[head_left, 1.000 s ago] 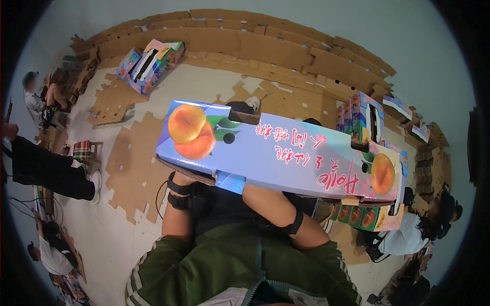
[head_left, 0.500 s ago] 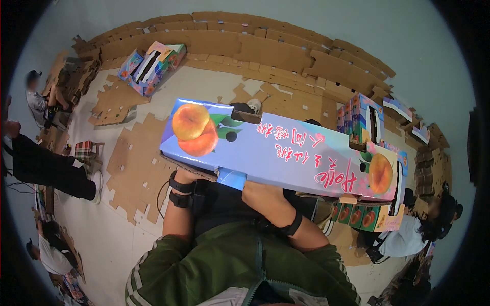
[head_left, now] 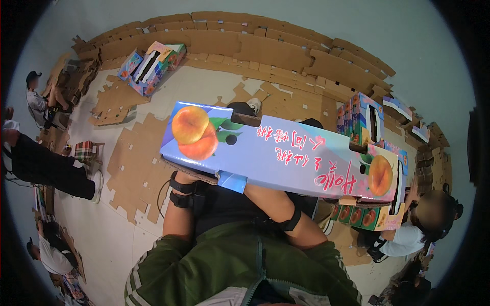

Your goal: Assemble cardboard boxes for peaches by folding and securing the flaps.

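A long blue and pink cardboard fruit box (head_left: 265, 150), printed with peaches, lies across in front of my body with its broad face up. It has cut-out notches along its far edge and a bent flap at its near edge. My left hand (head_left: 185, 177) reaches beneath the box's left part; only its wrist end shows. Under the middle goes my right hand (head_left: 256, 193), its fingers hidden by the cardboard. Both forearms wear black straps. Whether the box rests on my hands or my lap cannot be seen.
Flattened brown cardboard (head_left: 138, 168) covers parts of the pale floor. Assembled peach boxes stand at far left (head_left: 153, 66) and right (head_left: 365, 120), with green ones (head_left: 362, 217) near right. Stacked cardboard sheets (head_left: 214, 43) line the wall. People sit or stand on both sides.
My right hand has slid further under the box, so less of it shows. The box has shifted very slightly. A person at right has turned and raised their head.
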Demonstrator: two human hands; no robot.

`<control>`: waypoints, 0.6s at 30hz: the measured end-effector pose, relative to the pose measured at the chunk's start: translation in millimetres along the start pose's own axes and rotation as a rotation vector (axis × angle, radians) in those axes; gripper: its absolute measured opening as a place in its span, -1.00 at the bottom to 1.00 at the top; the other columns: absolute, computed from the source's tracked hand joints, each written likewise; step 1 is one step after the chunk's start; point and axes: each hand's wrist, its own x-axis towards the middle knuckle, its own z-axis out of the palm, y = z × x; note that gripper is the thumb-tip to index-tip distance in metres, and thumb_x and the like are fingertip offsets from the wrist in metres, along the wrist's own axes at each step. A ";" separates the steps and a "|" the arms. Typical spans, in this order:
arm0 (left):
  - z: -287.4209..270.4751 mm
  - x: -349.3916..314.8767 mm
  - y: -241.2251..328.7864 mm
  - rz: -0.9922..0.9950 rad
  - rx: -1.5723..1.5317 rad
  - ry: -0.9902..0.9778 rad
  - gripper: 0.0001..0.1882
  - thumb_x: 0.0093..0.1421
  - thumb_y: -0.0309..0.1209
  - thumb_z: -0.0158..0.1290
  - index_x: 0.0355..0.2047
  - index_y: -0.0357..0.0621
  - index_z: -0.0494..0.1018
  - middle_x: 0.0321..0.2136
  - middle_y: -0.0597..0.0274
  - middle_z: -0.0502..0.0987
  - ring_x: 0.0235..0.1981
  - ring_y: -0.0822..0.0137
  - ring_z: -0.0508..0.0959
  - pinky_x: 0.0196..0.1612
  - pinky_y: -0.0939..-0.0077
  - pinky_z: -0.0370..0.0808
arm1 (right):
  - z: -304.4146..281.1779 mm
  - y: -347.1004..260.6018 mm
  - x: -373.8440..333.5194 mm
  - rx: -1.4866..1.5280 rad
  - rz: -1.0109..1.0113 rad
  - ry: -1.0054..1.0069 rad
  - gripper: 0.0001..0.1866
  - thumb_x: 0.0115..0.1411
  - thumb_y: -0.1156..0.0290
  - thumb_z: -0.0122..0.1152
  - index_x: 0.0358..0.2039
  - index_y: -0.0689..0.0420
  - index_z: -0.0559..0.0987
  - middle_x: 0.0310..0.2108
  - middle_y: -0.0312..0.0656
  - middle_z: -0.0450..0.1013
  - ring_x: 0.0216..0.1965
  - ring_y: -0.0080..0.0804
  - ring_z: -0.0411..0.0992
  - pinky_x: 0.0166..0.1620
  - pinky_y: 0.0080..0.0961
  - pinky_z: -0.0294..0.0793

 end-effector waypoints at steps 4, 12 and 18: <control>0.4 6.6 -3.9 -0.005 -0.014 0.010 -0.49 0.46 -0.21 0.09 0.31 -0.10 0.26 0.18 0.24 0.45 0.19 0.38 0.49 0.28 0.43 0.46 | -5.3 -1.5 6.4 0.184 0.103 -0.034 -0.60 0.36 0.33 0.11 0.16 0.14 0.60 0.00 -0.09 0.56 0.05 -0.13 0.55 0.11 -0.07 0.53; -3.7 11.8 -12.0 -0.025 -0.057 0.025 -0.51 0.50 -0.21 0.06 0.32 -0.09 0.25 0.19 0.24 0.44 0.19 0.38 0.49 0.29 0.44 0.46 | 0.4 -5.9 -5.1 -0.166 -0.054 0.000 -0.64 0.29 0.39 0.15 0.08 0.14 0.62 -0.04 -0.07 0.56 -0.01 -0.11 0.56 0.05 -0.09 0.52; -10.0 5.8 -11.9 -0.024 -0.072 0.048 -0.53 0.53 -0.21 0.03 0.32 -0.09 0.24 0.19 0.24 0.44 0.19 0.39 0.49 0.29 0.45 0.46 | 34.1 -14.4 -14.5 0.062 -0.001 0.029 -0.64 0.33 0.37 0.11 0.09 0.16 0.62 -0.04 -0.05 0.56 -0.01 -0.10 0.56 0.04 -0.09 0.54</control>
